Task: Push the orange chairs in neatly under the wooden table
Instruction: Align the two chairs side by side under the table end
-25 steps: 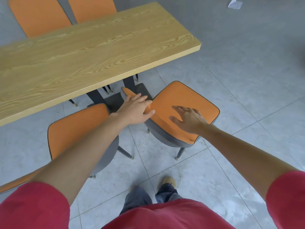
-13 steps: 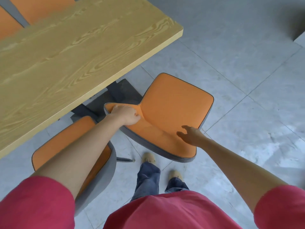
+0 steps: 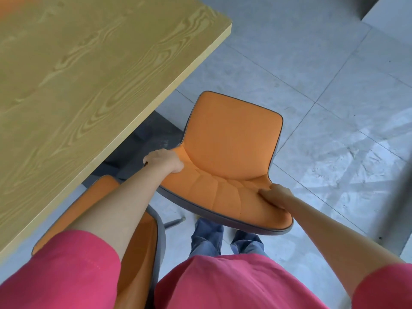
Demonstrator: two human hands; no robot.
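Note:
An orange chair [image 3: 229, 139] with a grey shell stands off the corner of the wooden table [image 3: 89, 74], its seat outside the table edge. My left hand [image 3: 163, 162] grips the left end of its backrest. My right hand [image 3: 276, 194] grips the right end of the same backrest. A second orange chair [image 3: 138, 221] sits at the lower left beside the table edge, partly hidden by my left arm.
Grey tiled floor [image 3: 323, 108] spreads to the right of the chair. The table's dark base [image 3: 145, 139] shows under the tabletop near my left hand. My feet [image 3: 225, 237] stand just behind the held chair. A dark blurred post [image 3: 399, 197] runs along the right edge.
Both hands went from resting near the backrest to gripping its two ends. The view has closed in on the chair and table corner.

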